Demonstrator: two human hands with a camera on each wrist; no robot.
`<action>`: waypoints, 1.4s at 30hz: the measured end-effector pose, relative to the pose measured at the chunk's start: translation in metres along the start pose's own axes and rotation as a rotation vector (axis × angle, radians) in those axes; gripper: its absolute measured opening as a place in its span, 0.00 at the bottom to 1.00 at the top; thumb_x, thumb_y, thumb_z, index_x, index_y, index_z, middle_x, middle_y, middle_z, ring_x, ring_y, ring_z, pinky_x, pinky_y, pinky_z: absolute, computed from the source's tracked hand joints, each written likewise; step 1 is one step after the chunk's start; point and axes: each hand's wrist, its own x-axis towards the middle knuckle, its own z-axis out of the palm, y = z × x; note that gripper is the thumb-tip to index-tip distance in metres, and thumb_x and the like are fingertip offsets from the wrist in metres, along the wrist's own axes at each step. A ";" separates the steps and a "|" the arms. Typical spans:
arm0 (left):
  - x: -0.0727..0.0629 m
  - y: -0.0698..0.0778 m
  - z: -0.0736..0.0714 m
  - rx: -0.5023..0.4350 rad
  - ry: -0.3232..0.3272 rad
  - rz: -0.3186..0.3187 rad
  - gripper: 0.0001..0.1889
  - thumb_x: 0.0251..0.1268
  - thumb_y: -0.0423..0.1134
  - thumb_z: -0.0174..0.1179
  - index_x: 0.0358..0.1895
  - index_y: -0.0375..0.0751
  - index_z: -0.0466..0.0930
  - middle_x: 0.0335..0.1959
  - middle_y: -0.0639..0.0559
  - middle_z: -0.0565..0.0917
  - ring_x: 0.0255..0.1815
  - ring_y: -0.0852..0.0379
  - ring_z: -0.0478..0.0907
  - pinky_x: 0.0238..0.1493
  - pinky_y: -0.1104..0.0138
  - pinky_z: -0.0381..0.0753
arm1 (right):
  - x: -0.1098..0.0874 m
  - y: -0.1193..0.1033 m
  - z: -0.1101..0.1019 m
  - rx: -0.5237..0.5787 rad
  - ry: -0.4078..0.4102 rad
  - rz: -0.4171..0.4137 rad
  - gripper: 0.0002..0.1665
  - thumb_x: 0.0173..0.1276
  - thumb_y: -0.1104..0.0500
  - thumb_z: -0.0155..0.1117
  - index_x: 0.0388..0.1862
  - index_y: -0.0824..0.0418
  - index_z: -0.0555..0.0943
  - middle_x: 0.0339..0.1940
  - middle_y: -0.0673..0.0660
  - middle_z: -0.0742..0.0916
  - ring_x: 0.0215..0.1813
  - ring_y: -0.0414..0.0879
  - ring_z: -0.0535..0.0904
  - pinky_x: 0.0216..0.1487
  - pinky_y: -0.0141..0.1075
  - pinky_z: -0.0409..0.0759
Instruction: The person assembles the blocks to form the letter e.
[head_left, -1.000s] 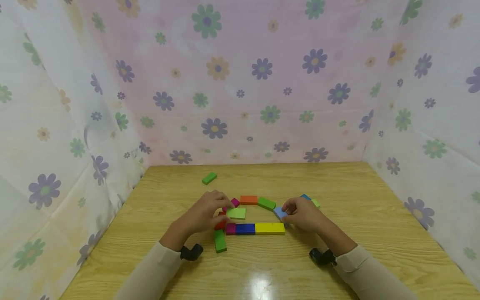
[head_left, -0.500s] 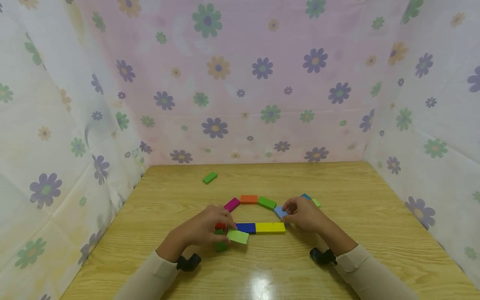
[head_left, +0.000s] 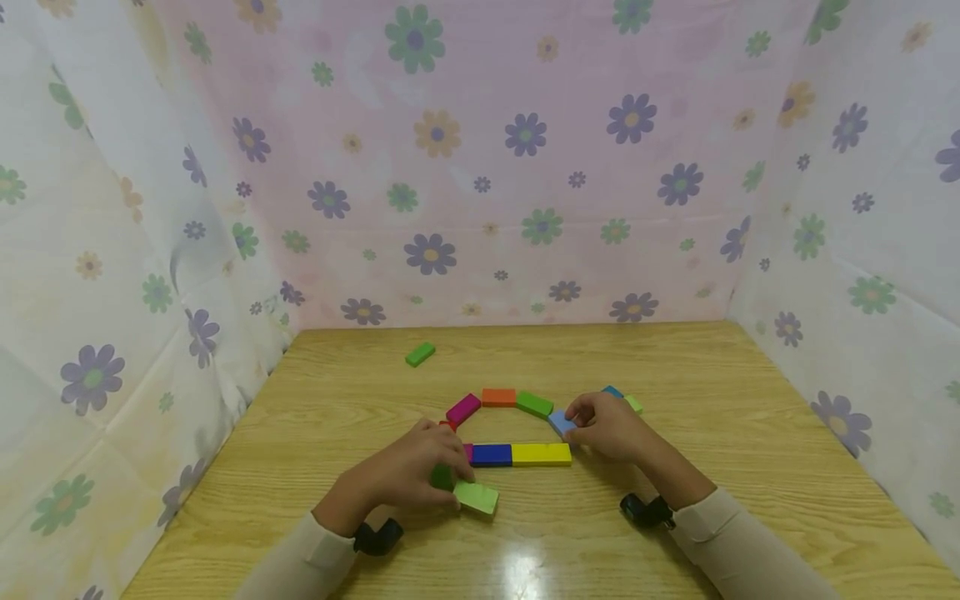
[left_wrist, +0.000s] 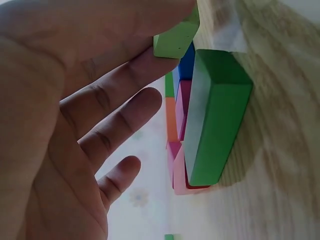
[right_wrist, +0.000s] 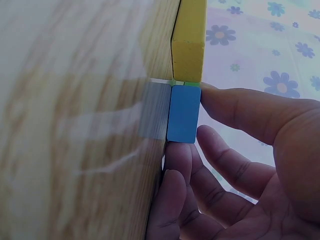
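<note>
My left hand [head_left: 412, 467] pinches a light green block [head_left: 477, 498] between thumb and finger, in front of the row of blocks. Beside it, partly behind the fingers, stands a green block [left_wrist: 215, 115]. My right hand [head_left: 611, 427] grips a light blue block [head_left: 561, 424], its end face [right_wrist: 184, 114] toward the wrist camera. That block sits at the right end of an arc with a green block [head_left: 534, 405], an orange block [head_left: 498, 397], a magenta block [head_left: 463, 408] and a red block [head_left: 447, 425]. Below the arc runs a straight row: magenta, blue block [head_left: 492, 455], yellow block [head_left: 542, 454].
A loose green block [head_left: 420, 354] lies toward the back left of the wooden table [head_left: 675, 367]. Behind the right hand show a blue block [head_left: 612, 391] and another light green block [head_left: 633, 404]. Flowered cloth [head_left: 495, 167] walls the table on three sides.
My left hand has carried the light green block from inside the arc toward the front, past the straight row. The right hand stays on the light blue block.
</note>
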 end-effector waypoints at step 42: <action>-0.006 0.004 0.007 0.036 -0.003 -0.003 0.14 0.50 0.50 0.80 0.42 0.69 0.90 0.36 0.78 0.82 0.50 0.67 0.70 0.66 0.53 0.63 | 0.000 0.001 0.000 0.030 0.001 -0.010 0.14 0.64 0.59 0.77 0.47 0.59 0.84 0.41 0.54 0.84 0.44 0.48 0.80 0.41 0.39 0.81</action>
